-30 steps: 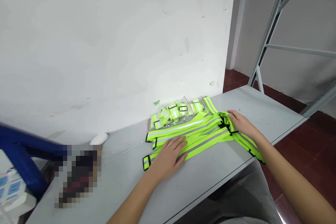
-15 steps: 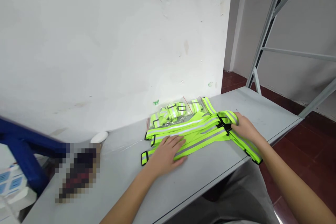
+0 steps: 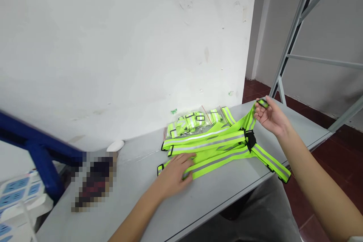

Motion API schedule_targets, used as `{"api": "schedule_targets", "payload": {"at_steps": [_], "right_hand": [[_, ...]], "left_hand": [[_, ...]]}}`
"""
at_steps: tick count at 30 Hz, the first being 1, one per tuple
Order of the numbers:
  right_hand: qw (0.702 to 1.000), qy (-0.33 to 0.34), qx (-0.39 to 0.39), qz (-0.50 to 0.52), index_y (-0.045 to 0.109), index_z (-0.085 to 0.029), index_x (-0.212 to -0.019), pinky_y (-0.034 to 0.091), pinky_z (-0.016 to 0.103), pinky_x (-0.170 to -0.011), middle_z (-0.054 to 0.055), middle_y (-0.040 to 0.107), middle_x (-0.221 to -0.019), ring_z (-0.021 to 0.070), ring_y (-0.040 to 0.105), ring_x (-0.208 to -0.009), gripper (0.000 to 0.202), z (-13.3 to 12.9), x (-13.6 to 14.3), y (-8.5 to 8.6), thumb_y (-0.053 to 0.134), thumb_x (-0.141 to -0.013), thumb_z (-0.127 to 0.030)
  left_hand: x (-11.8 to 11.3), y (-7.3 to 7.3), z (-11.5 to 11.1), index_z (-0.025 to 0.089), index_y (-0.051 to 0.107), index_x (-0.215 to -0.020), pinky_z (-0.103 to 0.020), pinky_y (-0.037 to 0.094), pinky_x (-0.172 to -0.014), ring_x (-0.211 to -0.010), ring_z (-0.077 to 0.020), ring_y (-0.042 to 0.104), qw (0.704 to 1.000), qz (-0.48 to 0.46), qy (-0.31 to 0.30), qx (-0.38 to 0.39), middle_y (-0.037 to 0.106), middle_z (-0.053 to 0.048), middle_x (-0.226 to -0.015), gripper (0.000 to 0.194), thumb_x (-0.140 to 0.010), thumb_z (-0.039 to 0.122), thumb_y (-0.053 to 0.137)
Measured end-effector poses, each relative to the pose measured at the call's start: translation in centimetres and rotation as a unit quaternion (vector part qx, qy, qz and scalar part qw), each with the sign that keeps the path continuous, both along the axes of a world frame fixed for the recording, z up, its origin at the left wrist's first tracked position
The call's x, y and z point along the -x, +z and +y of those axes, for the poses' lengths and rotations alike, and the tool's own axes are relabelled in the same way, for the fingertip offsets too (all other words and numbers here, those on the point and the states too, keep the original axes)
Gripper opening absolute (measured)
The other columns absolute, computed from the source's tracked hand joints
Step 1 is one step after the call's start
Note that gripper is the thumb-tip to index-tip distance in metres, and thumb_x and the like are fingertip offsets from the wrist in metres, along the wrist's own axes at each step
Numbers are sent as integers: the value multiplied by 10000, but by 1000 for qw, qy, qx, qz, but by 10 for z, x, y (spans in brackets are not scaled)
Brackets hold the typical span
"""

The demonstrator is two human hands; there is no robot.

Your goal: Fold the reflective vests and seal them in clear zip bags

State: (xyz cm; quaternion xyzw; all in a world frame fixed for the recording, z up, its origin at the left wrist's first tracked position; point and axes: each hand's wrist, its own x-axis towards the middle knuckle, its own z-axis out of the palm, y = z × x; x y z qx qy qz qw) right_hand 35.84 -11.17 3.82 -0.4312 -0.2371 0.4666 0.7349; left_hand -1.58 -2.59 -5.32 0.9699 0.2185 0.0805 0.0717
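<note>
Neon-yellow reflective straps (image 3: 218,159) with silver stripes and black buckles lie spread over the grey table. My left hand (image 3: 177,172) presses on their left part, fingers bent over the fabric. At the right, my right hand (image 3: 268,115) pinches one strap end with a black buckle, lifted above the table. A black joining piece (image 3: 250,140) lies between the straps, and one strap hangs past the front edge. Behind them, clear bags (image 3: 188,123) with folded yellow straps rest against the wall.
The grey table (image 3: 136,196) meets a white wall (image 3: 127,45). At left are a white oval object (image 3: 115,146), a pixelated patch, a blue metal frame (image 3: 42,166) and white power strips (image 3: 22,193). A grey metal frame (image 3: 292,34) stands at right.
My right hand has risen up and away from the black joining piece, lifting a strap end. My left hand remains on the straps, fingers more bent. The view has shifted slightly.
</note>
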Motion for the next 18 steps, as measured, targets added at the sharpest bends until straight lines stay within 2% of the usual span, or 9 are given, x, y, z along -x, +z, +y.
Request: {"api": "schedule_targets", "payload": {"at_steps": [2, 4, 7, 8, 10, 13, 15, 18], "right_hand": [[999, 9, -21, -26, 608, -230, -836, 516, 252, -700, 29, 694, -1021, 154, 650, -890, 268, 6, 0, 5, 659, -793, -490], [997, 34, -21, -63, 598, -225, -875, 523, 272, -776, 46, 670, -1166, 184, 636, -1033, 258, 17, 0, 2, 728, -744, -405], [980, 28, 66, -186, 544, -214, -1079, 537, 322, -765, 72, 696, -1092, 215, 669, -972, 473, 38, -5, -18, 766, -681, -340], [960, 10, 118, -254, 496, -204, -1182, 540, 328, -742, 68, 708, -1033, 214, 682, -914, 573, 46, -8, -29, 744, -694, -372], [940, -16, 170, -296, 411, -149, -1309, 530, 342, -716, 76, 709, -939, 225, 686, -816, 743, 59, -16, -51, 746, -671, -334], [902, -70, 219, -365, 401, -111, -1351, 494, 349, -769, 79, 686, -918, 233, 657, -834, 790, 71, -30, -84, 730, -667, -330], [877, -88, 239, -407, 493, -104, -1285, 473, 354, -800, 98, 675, -941, 255, 633, -898, 705, 75, -40, -102, 710, -678, -389], [853, -64, 245, -457, 643, -113, -1082, 458, 349, -802, 106, 676, -924, 269, 622, -904, 570, 85, -52, -122, 707, -662, -493]], "left_hand": [[4, 0, 2, 216, 607, -835, -409, 417, -1003, -1174, -240, 536, 1000, 10, 3, 10, 583, -63, -1302, 158, -779, 151, 474], [6, 3, 6, 210, 596, -787, -404, 423, -986, -1172, -244, 536, 1000, 22, 6, 8, 593, -68, -1285, 136, -768, 142, 480], [-2, 14, 11, 207, 607, -807, -418, 431, -948, -1112, -256, 558, 999, 36, 17, -16, 647, -79, -1159, 144, -795, 157, 473], [-8, 19, 11, 206, 608, -822, -422, 439, -922, -1073, -257, 569, 999, 35, 26, -25, 657, -78, -1115, 155, -817, 166, 458], [-27, 29, 5, 201, 607, -898, -419, 454, -870, -1007, -249, 581, 998, 18, 39, -34, 654, -77, -1088, 192, -859, 182, 420], [-65, 37, -17, 198, 581, -1062, -415, 424, -933, -1090, -238, 548, 1000, -21, -4, -20, 615, -83, -1199, 236, -883, 194, 427], [-93, 36, -37, 200, 535, -1188, -426, 376, -1005, -1185, -241, 495, 998, -39, -41, -10, 558, -88, -1307, 313, -886, 219, 457], [-133, 29, -64, 210, 431, -1342, -483, 262, -1095, -1300, -269, 396, 993, -34, -114, -23, 460, -91, -1424, 466, -891, 317, 478]]}}
